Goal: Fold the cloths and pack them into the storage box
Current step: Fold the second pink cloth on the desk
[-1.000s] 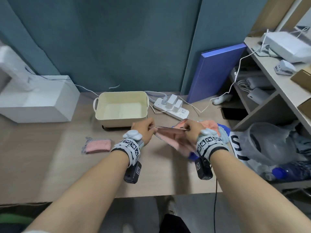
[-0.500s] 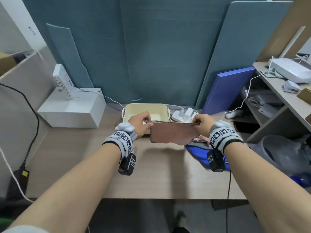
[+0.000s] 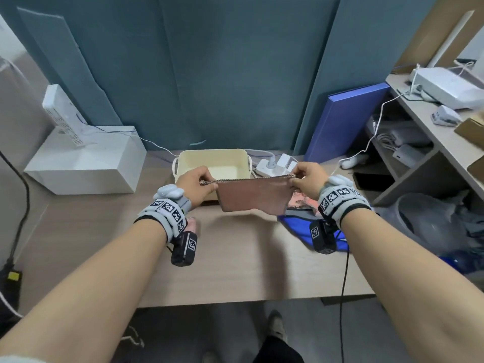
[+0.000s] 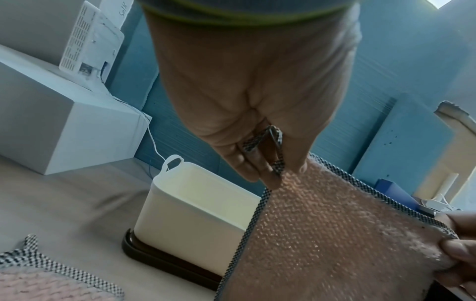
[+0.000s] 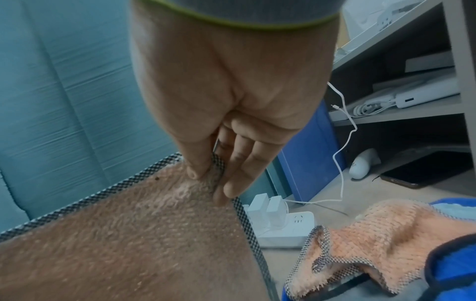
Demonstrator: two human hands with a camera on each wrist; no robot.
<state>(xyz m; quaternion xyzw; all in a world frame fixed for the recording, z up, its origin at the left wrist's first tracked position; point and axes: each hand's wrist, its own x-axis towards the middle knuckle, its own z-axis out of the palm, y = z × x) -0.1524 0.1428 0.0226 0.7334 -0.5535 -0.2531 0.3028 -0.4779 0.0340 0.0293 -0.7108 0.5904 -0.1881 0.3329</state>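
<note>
Lifted higher since a second ago, the pink cloth (image 3: 252, 195) hangs taut above the worktop (image 3: 235, 263), before the storage box (image 3: 212, 163). Left hand (image 3: 197, 186) and right hand (image 3: 307, 179) fingers pinch its top corners. Soft, light; the trimmed corners look the best hold.

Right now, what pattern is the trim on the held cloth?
Black-and-white check trim, clearest in the right wrist view.
</note>
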